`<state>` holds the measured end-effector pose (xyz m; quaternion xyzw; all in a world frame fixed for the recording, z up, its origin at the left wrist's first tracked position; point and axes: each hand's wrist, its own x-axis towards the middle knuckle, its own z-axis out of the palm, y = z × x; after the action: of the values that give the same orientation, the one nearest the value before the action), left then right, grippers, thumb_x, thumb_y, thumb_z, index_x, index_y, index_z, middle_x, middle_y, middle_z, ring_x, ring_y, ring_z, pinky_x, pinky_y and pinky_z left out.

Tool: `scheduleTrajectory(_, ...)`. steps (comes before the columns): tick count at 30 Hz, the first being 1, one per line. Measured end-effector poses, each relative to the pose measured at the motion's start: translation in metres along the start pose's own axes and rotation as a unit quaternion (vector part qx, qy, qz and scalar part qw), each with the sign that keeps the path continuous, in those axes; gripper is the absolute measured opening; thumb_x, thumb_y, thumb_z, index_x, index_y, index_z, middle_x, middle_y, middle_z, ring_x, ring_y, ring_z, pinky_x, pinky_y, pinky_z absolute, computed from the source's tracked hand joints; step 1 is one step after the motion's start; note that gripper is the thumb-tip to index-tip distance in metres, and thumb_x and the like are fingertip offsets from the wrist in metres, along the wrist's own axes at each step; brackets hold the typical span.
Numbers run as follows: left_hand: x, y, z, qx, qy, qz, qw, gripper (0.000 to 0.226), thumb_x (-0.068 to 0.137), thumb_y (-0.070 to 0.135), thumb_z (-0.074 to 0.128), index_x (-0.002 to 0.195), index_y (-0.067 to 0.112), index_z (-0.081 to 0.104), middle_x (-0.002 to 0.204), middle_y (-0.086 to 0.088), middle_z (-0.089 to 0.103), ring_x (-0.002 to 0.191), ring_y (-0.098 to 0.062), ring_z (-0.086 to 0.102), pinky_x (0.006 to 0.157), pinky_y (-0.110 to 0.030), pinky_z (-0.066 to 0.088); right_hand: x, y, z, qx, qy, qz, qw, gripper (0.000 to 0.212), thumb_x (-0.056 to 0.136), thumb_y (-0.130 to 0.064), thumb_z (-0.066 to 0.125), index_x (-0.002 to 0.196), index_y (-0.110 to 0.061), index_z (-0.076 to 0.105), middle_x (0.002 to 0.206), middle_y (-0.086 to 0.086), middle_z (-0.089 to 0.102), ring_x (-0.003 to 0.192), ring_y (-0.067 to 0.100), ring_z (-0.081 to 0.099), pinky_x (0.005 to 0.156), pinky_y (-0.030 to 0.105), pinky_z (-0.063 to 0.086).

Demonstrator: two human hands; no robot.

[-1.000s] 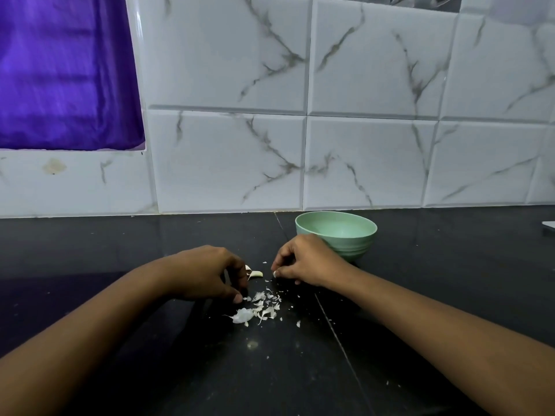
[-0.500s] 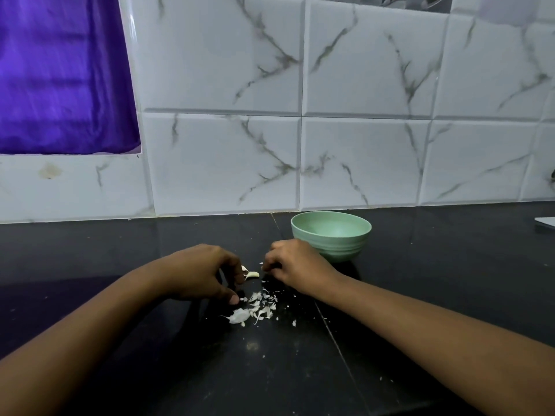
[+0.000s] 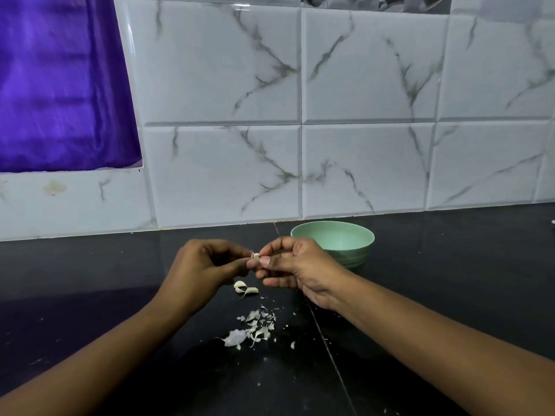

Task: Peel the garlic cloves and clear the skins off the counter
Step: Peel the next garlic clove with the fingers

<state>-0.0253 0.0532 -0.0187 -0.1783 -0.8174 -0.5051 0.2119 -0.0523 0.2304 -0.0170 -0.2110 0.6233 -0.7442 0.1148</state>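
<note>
Just above the counter point(image 3: 90, 310), fingers point(image 3: 265, 261) of left hand point(image 3: 201, 270) & right hand point(image 3: 300, 265) both pinch one garlic clove point(image 3: 256, 256), mid-peel imo, 2 more cloves point(image 3: 246, 288) on counter below, skins point(image 3: 252, 328) scattered nearer, green bowl point(image 3: 354, 235) behind; next needs thumbnail under skin, sweep-up later.

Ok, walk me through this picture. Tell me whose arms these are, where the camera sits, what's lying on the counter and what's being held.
There is no machine here. A person works with two bare hands, and a single camera worn on the head looks forward and down, so the arms reach in from the bottom. The left hand and right hand both pinch one small garlic clove between their fingertips, above the black counter. Just below the hands lie a couple of pale garlic pieces. Nearer the camera is a scatter of papery skins. A green bowl stands behind the right hand.
</note>
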Motion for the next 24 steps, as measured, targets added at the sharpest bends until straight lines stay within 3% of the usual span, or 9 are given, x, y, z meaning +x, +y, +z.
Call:
scheduleTrajectory(3, -0.001, 0.000, 0.003, -0.006, 0.009, 0.007, 1.000, 0.014, 0.064, 0.033, 0.073, 0.076, 0.026, 0.077, 0.070, -0.002, 0.074, 0.073, -0.024, 0.071, 0.063, -0.026, 0.058, -0.002, -0.002, 0.001, 0.005, -0.005, 0.005, 1.000, 0.010, 0.085, 0.004, 0.062, 0.084, -0.006, 0.059, 0.074, 0.007, 0.072, 0.060, 0.011, 0.068, 0.055, 0.019, 0.056)
scheduleTrajectory(9, -0.004, 0.003, 0.004, 0.014, 0.036, 0.006, 0.999, 0.020, 0.058, 0.047, 0.072, 0.074, 0.034, 0.075, 0.066, -0.002, 0.072, 0.072, -0.028, 0.070, 0.067, -0.041, 0.058, -0.007, -0.011, 0.000, -0.056, -0.001, 0.005, 0.998, 0.005, 0.084, -0.006, 0.067, 0.089, -0.004, 0.068, 0.086, 0.011, 0.073, 0.068, 0.013, 0.071, 0.057, 0.023, 0.057)
scheduleTrajectory(12, -0.005, 0.003, 0.005, 0.060, 0.050, 0.014, 0.997, 0.007, 0.066, 0.036, 0.079, 0.067, 0.030, 0.075, 0.063, 0.005, 0.072, 0.064, -0.011, 0.069, 0.063, -0.027, 0.055, -0.008, -0.012, 0.001, -0.113, 0.010, -0.001, 0.994, 0.009, 0.083, -0.010, 0.070, 0.091, -0.006, 0.069, 0.087, 0.008, 0.073, 0.073, 0.015, 0.071, 0.058, 0.026, 0.055)
scheduleTrajectory(15, -0.008, 0.007, 0.008, 0.117, 0.061, 0.031, 0.991, 0.013, 0.071, 0.025, 0.081, 0.068, 0.034, 0.073, 0.062, 0.014, 0.070, 0.061, 0.002, 0.066, 0.056, -0.011, 0.047, -0.006, -0.010, 0.002, -0.171, 0.036, -0.022, 0.984, 0.003, 0.082, -0.011, 0.071, 0.082, -0.013, 0.069, 0.086, 0.007, 0.074, 0.074, 0.018, 0.072, 0.060, 0.028, 0.054)
scheduleTrajectory(19, -0.009, 0.008, 0.008, 0.145, 0.067, 0.029, 0.987, 0.009, 0.072, 0.027, 0.080, 0.070, 0.033, 0.074, 0.063, 0.019, 0.070, 0.062, 0.006, 0.066, 0.058, -0.012, 0.048, -0.005, -0.009, 0.005, -0.259, 0.065, -0.057, 0.962, 0.014, 0.082, -0.011, 0.069, 0.071, -0.019, 0.068, 0.081, 0.007, 0.074, 0.076, 0.017, 0.073, 0.057, 0.024, 0.051)
scheduleTrajectory(24, -0.010, 0.008, 0.009, 0.157, 0.069, 0.041, 0.984, 0.012, 0.073, 0.027, 0.080, 0.071, 0.036, 0.073, 0.064, 0.019, 0.070, 0.063, 0.005, 0.066, 0.061, -0.019, 0.052, -0.005, -0.009, 0.006, -0.287, 0.070, -0.075, 0.952, 0.017, 0.081, -0.009, 0.066, 0.068, -0.020, 0.067, 0.075, 0.006, 0.073, 0.072, 0.017, 0.072, 0.055, 0.021, 0.050)
